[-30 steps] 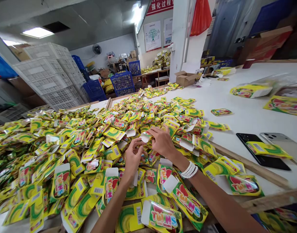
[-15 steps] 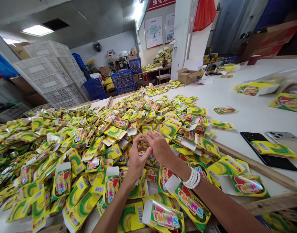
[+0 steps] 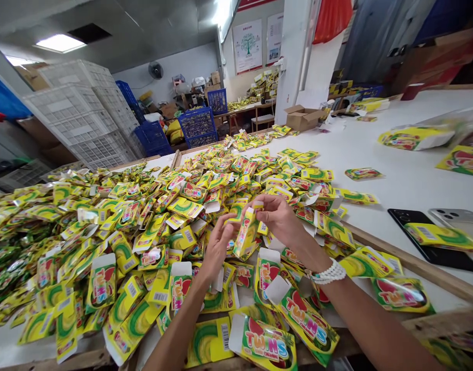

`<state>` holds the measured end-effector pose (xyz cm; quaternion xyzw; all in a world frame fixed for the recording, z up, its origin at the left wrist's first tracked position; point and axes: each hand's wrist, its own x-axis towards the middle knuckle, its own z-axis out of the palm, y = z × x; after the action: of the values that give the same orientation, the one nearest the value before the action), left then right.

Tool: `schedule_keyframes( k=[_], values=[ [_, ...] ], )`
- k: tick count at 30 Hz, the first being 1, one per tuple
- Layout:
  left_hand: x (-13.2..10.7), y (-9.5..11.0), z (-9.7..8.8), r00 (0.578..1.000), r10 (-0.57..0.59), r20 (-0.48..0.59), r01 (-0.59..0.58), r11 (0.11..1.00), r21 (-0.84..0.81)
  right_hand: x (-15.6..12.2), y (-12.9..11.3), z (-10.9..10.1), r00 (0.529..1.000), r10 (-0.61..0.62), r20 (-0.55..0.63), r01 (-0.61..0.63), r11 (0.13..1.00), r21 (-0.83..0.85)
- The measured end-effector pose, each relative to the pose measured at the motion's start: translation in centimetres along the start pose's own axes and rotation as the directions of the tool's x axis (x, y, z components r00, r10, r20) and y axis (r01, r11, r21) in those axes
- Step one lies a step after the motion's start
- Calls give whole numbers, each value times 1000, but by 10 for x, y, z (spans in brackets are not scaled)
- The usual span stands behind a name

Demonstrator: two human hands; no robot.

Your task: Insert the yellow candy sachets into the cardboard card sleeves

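A heap of yellow-and-green "TWINS" card-backed sweet packets [image 3: 144,226] covers the white table [image 3: 399,196]. My right hand [image 3: 277,219] pinches the top of a narrow yellow packet [image 3: 245,233] and lifts it upright above the heap. My left hand [image 3: 219,245] is just left of that packet, its fingers spread and holding nothing. I cannot tell whether those fingers touch it. A white bead bracelet [image 3: 328,272] circles my right wrist. Larger packets [image 3: 308,324] lie under my forearms.
A black phone [image 3: 429,241] and a silver phone [image 3: 455,219] lie at the right, with a packet on the black one. A wooden rail [image 3: 410,263] runs along the table edge. White crates [image 3: 80,116], blue crates [image 3: 197,129] and a cardboard box [image 3: 302,117] stand beyond.
My hands were close together low over the heap. Now my right hand has raised a yellow packet from it, and my hands are slightly apart. The view has turned slightly.
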<state>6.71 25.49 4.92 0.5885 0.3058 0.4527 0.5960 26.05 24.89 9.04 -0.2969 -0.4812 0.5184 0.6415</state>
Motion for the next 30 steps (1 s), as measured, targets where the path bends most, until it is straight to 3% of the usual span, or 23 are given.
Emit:
schedule_keyframes(
  k=[3,5,8,13,16,19,22,30],
  values=[
    [-1,-1,2,973,-163,166,196,958,-208,-1,2,4,994,24,107,-33,996,87],
    [-2,0,5,972,-181,149,218,931,-293,0,4,8,994,27,110,-28,1000,2],
    [-1,5,6,984,-177,33,178,927,-329,3,8,11,997,44,68,-39,996,-83],
    [6,7,3,976,-108,-187,72,979,-190,6,20,12,986,89,-141,-104,989,-103],
    [9,0,2,967,11,-254,-24,999,-49,4,25,17,987,63,-150,-95,971,-217],
    [10,-5,1,960,124,-253,-101,990,103,2,29,20,992,3,-126,-44,944,-326],
    [8,-5,-1,954,178,-241,-129,970,204,2,32,18,991,11,-134,-52,949,-310],
    [4,-4,-1,963,217,-162,-143,915,377,8,32,7,989,57,-133,-89,964,-249]
  ],
)
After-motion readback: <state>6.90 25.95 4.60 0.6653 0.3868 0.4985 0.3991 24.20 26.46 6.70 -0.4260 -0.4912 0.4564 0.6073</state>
